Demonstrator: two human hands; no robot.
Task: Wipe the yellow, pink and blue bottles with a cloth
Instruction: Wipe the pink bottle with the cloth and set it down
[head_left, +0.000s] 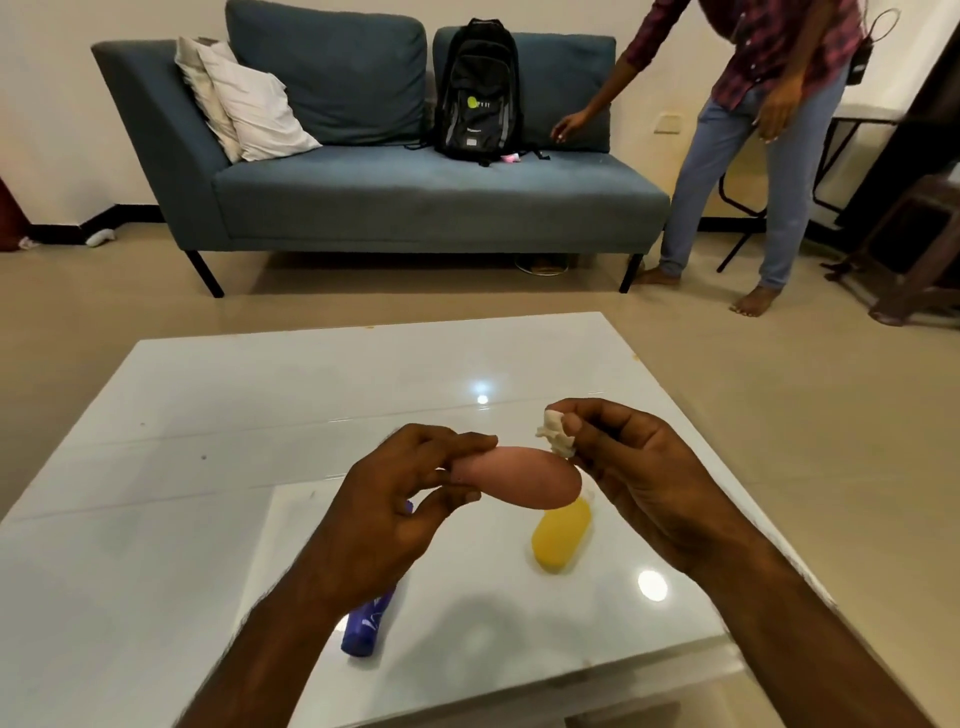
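Note:
My left hand (400, 499) grips the narrow end of the pink bottle (524, 478) and holds it sideways above the white table (218, 415). My right hand (628, 467) pinches a small crumpled white cloth (556, 440) against the bottle's upper right side. The yellow bottle (561, 538) lies on the table just below the pink one. The blue bottle (366, 626) also lies on the table, its upper part hidden behind my left wrist.
Beyond the table stands a blue sofa (415, 197) with white pillows (244, 98) and a black backpack (480, 93). A person (753, 130) in a plaid shirt and jeans stands at the sofa's right end, reaching toward it. Dark furniture (914, 208) fills the far right.

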